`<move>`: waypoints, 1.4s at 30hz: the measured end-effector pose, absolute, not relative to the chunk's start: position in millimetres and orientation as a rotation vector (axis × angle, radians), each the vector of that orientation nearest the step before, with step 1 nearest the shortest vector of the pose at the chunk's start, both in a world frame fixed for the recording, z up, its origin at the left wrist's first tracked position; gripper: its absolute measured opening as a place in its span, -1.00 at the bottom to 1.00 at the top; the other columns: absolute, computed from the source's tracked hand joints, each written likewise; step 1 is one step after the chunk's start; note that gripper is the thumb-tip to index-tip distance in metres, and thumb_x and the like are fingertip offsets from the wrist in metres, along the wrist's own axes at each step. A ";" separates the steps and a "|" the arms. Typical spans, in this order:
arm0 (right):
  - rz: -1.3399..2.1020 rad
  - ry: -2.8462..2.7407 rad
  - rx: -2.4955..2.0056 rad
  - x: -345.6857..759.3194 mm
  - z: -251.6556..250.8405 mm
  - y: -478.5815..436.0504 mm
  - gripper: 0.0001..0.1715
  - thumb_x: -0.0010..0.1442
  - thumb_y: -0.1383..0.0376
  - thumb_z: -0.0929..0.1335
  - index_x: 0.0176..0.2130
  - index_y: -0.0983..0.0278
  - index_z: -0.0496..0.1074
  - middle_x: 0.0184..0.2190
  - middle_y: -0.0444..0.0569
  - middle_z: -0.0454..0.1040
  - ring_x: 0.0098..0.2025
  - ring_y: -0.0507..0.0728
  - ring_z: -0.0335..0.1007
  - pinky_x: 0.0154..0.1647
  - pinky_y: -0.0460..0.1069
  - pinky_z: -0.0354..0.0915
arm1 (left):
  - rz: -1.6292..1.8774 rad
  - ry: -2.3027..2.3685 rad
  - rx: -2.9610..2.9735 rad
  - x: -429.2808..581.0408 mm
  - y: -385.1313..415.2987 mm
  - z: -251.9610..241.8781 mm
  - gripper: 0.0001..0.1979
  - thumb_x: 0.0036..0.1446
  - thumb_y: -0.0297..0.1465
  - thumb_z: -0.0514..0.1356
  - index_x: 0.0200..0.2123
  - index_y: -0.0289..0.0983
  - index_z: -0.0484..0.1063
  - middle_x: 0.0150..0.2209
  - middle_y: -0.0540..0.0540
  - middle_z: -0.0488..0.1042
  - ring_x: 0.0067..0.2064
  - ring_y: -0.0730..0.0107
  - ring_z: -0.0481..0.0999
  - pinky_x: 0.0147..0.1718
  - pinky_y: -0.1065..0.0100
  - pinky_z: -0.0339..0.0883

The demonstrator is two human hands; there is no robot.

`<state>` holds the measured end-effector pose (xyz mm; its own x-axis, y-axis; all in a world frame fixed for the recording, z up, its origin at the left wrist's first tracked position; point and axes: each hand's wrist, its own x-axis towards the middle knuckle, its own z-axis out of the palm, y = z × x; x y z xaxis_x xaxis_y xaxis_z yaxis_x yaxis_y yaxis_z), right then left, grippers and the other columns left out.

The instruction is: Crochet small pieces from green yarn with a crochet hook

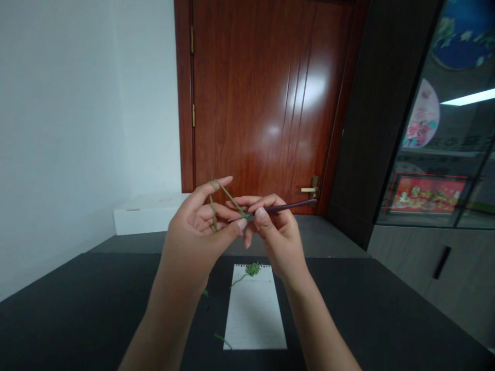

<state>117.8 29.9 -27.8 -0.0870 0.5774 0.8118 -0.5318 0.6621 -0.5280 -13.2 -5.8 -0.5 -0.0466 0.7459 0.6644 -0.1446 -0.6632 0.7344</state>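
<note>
My left hand is raised above the table with green yarn looped over its index finger; its thumb and a finger pinch the strand near the hook's tip. My right hand is closed around a dark crochet hook, whose handle points right toward the door. The two hands meet at the yarn. Below them a small green crocheted piece lies on the top edge of a white notepad, with a yarn tail trailing off to the left.
The notepad rests on a dark table. A white box sits by the wall at the back left. A red-brown wooden door with a brass handle stands ahead. A dark glass-fronted cabinet is at the right.
</note>
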 end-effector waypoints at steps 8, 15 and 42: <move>0.918 -1.442 -0.099 120.2 -27.1 29.8 -0.80 0.32 0.18 0.40 -0.26 0.25 0.39 -0.19 -0.05 0.58 -0.53 -0.04 0.49 -0.48 -0.07 0.47 | 1.771 0.684 1.643 -14.0 -3.0 0.1 -0.33 -0.07 -0.52 0.44 0.16 -0.31 0.40 -0.49 -0.01 0.59 -0.47 0.38 0.57 -0.46 0.44 0.49; 0.887 -1.462 -0.225 122.3 -27.0 27.5 -0.78 0.34 0.15 0.37 -0.27 0.25 0.40 -0.55 -0.24 0.39 -0.66 -0.09 0.26 -0.64 -0.17 0.17 | 1.766 0.708 1.683 -14.1 -4.4 0.7 -0.34 -0.04 -0.51 0.40 0.17 -0.34 0.37 -0.46 -0.05 0.62 -0.51 0.38 0.55 -0.48 0.41 0.43; 1.034 -0.991 -0.083 83.4 -38.3 26.3 -0.68 0.15 0.06 0.50 -0.29 0.17 0.39 -0.61 -0.30 0.16 -0.60 -0.06 0.00 -0.65 -0.18 -0.02 | 1.796 0.569 1.365 -4.5 -8.4 -2.4 -0.28 -0.09 -0.54 0.45 0.18 -0.31 0.36 -0.37 -0.08 0.64 -0.34 0.39 0.59 -0.33 0.45 0.50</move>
<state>83.4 26.3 -38.3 0.1384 0.7487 0.6483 -0.6794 0.5481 -0.4879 -4.5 -8.4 -2.4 -0.1052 0.8038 0.5855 -0.3202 -0.5848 0.7453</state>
